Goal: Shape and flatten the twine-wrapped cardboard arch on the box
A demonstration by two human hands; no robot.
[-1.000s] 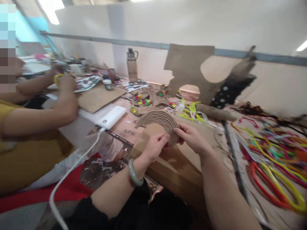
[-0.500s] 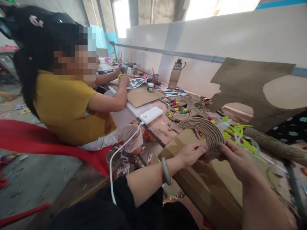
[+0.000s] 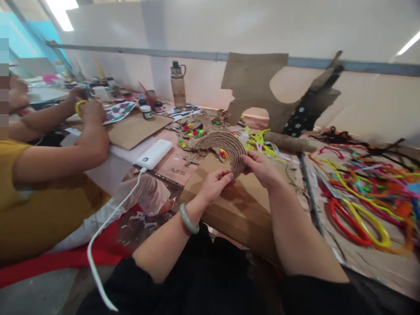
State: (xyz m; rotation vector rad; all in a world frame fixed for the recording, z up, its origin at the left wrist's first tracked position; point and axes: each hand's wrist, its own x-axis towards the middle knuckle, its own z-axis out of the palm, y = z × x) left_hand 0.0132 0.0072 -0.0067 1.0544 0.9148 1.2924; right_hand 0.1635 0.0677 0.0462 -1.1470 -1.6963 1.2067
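Slightly apart, both hands [image 3: 215, 186] pinch the corded crescent [image 3: 234, 149] by its edges above the cardboard box [image 3: 251, 192].

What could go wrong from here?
1. Left hand and right hand grip one end of the curved piece; its far end might catch on the beaded pieces.
2. The white cable runs from the white device near the table edge toward the left sleeve; a snag might drag the device off.
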